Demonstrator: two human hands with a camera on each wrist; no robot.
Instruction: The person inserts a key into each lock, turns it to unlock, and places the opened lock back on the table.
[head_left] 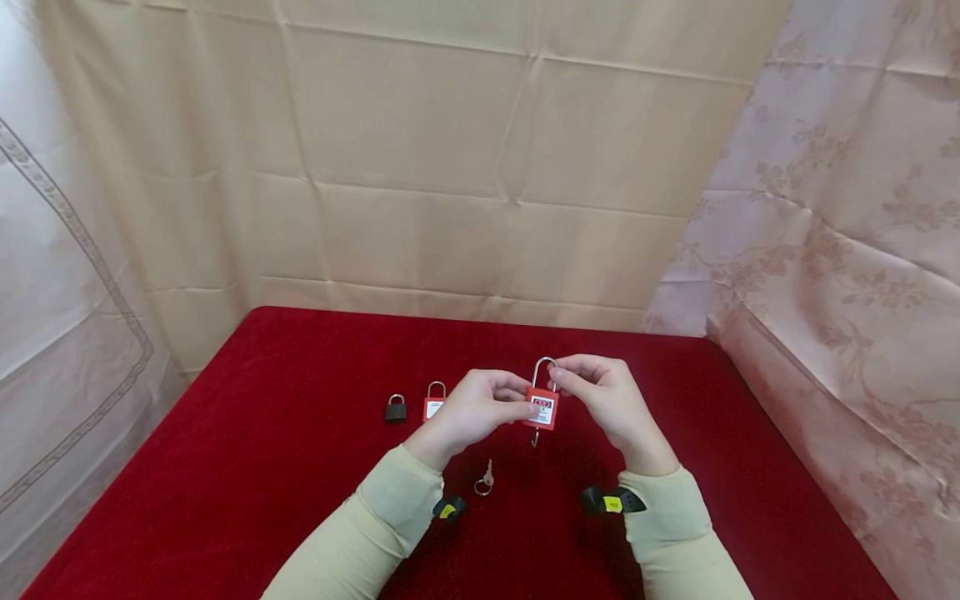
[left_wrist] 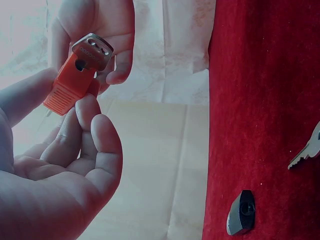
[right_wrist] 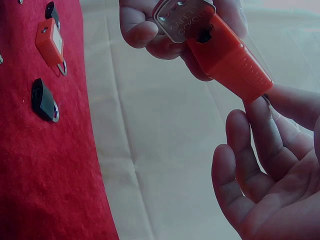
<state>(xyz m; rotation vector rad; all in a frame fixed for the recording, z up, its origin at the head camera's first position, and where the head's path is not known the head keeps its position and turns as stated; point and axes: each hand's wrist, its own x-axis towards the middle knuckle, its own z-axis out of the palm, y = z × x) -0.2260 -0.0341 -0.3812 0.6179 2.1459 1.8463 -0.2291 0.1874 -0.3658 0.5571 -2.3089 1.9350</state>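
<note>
A red padlock (head_left: 542,408) with a white label is held up over the table between both hands. My left hand (head_left: 480,404) grips its body between thumb and fingers. With thumb and fingertips, my right hand (head_left: 600,392) pinches the right side of the steel shackle (head_left: 544,361). A metal key (right_wrist: 182,20) with engraved lettering sits at the underside of the padlock, its flat head sticking out. In the left wrist view, the same key head (left_wrist: 93,51) shows by the dark hole in the body.
On the red-covered table (head_left: 300,492) stand a black padlock (head_left: 395,410) and another red padlock (head_left: 434,407). The right wrist view also shows a second black padlock (right_wrist: 52,14). A key on a ring (head_left: 487,478) lies between the forearms. Draped cloth (head_left: 450,167) hangs behind.
</note>
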